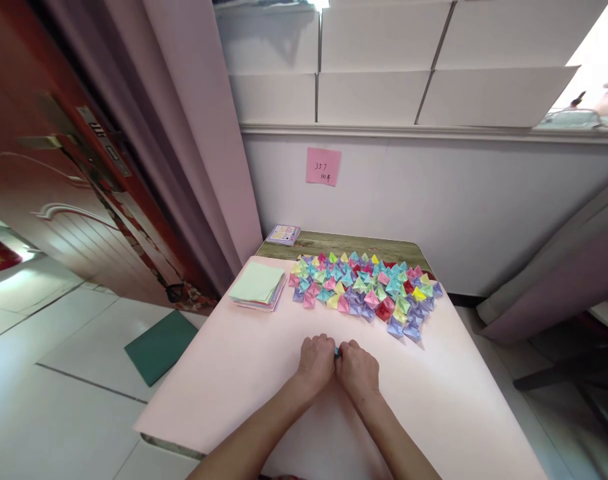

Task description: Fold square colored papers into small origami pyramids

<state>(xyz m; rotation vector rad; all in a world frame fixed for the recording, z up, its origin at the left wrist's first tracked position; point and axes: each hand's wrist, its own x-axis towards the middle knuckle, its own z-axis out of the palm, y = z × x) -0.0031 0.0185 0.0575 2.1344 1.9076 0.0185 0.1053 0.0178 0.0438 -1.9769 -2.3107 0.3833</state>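
My left hand (317, 361) and my right hand (358, 369) rest knuckle to knuckle on the pink table cover (244, 373), both with fingers curled. Between them a small blue piece of paper (337, 351) peeks out, pinched by both hands. Just beyond the hands lies a spread of several small folded paper shapes (365, 290) in pink, blue, green, purple, yellow and red. A stack of square coloured paper sheets (258, 286), light green on top, sits to the left of that spread.
A small printed paper pack (283, 235) lies on the bare wooden table end by the wall. A pink sticky note (323, 166) hangs on the white wall. A green sheet (160, 346) lies on the floor at left, near a red door (59, 180) and curtain.
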